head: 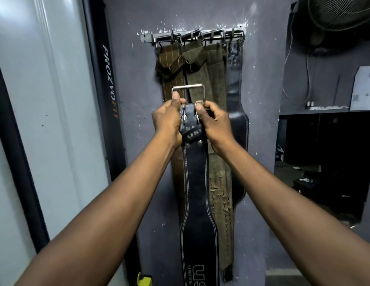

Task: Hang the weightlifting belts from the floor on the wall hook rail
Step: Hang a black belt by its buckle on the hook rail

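I hold a black leather belt (197, 182) with white stitching upright in front of the wall. My left hand (167, 120) and my right hand (216, 122) grip its top end on either side, just under its steel buckle (188, 88). The buckle is raised, well below the hook rail (192, 37). On the rail hang a brown belt (173, 83), an olive belt (213, 79) and a black belt (235, 96). The held belt's lower end runs out of the frame.
The rail is screwed to a grey wall (128, 141). A black upright marked PROZVOFIT (110, 79) stands to the left. To the right are a dark recess (324, 151), a fan (341, 15) and a paper sheet (363, 89).
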